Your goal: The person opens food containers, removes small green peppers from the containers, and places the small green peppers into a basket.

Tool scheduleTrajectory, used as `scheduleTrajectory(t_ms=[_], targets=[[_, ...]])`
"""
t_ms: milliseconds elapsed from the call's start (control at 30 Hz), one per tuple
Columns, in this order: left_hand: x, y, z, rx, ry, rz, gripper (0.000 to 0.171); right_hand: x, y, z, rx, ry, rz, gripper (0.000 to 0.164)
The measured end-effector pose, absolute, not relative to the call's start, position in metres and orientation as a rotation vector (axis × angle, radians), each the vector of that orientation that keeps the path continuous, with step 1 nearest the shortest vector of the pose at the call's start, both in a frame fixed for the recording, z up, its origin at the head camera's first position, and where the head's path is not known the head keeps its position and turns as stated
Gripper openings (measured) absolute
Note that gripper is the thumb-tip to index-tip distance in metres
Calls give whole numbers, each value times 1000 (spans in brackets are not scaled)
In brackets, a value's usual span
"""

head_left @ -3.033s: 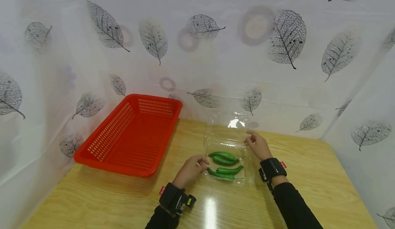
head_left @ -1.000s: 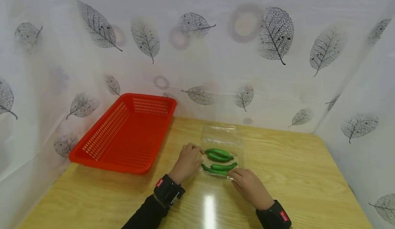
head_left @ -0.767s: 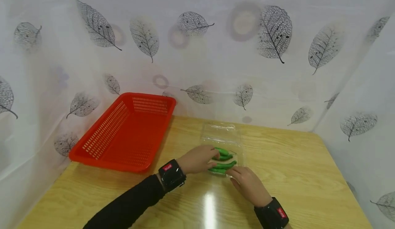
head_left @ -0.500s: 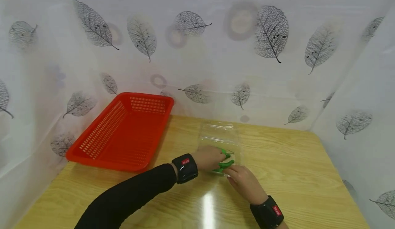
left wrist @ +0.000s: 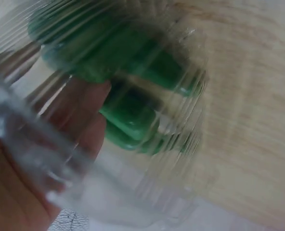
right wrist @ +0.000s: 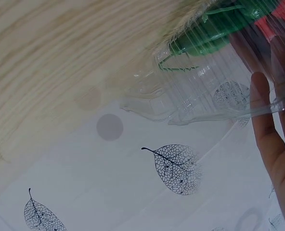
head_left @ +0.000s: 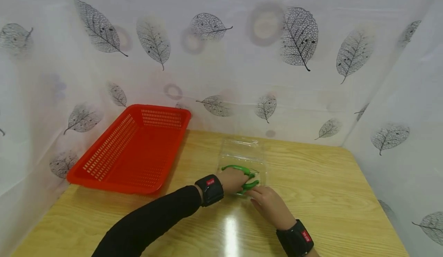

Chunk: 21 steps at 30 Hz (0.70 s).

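An opened clear plastic box [head_left: 242,149] stands on the table, its lid folded back toward the wall. Several green chili peppers lie in it; one pepper [head_left: 236,167] shows behind my left hand [head_left: 232,180]. That hand reaches into the box from the left, covering the middle of the peppers. Through the plastic in the left wrist view, its fingertips are right at a green pepper [left wrist: 133,118]; I cannot tell whether they grip it. My right hand [head_left: 271,205] pinches the box's near right edge, with fingers [right wrist: 260,96] against the clear wall in the right wrist view.
A red slotted plastic basket [head_left: 152,157] stands to the left of the box. The wooden table [head_left: 311,180] ends at a white leaf-patterned sheet [head_left: 221,64] hung behind it and along both sides.
My left hand has moved from the box's left edge over the peppers. My right hand has come from beside the lid to the box's near edge. The lid lies lower now.
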State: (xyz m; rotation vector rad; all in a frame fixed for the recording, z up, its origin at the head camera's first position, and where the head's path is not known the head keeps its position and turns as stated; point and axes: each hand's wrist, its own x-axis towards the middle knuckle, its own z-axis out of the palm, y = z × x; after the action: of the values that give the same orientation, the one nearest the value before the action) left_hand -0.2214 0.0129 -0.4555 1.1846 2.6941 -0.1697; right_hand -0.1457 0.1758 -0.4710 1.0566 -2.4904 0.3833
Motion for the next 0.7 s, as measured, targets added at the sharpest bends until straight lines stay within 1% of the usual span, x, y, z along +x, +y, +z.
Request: scheduleTrajectory(t_ms=[167, 333, 467, 700], targets=[[-224, 9, -462, 1116, 2647, -21, 12, -145, 177, -472, 1060, -2493, 398, 39], [-229, 8, -466, 1042, 2584, 72, 20, -145, 178, -473, 1047, -2498, 398, 39], [-231, 8, -469, 1005, 2560, 104, 22, -145, 177, -473, 1042, -2496, 383, 39], [-228, 6, -466, 1061, 2588, 137, 18, -144, 176, -472, 1039, -2489, 375, 41]])
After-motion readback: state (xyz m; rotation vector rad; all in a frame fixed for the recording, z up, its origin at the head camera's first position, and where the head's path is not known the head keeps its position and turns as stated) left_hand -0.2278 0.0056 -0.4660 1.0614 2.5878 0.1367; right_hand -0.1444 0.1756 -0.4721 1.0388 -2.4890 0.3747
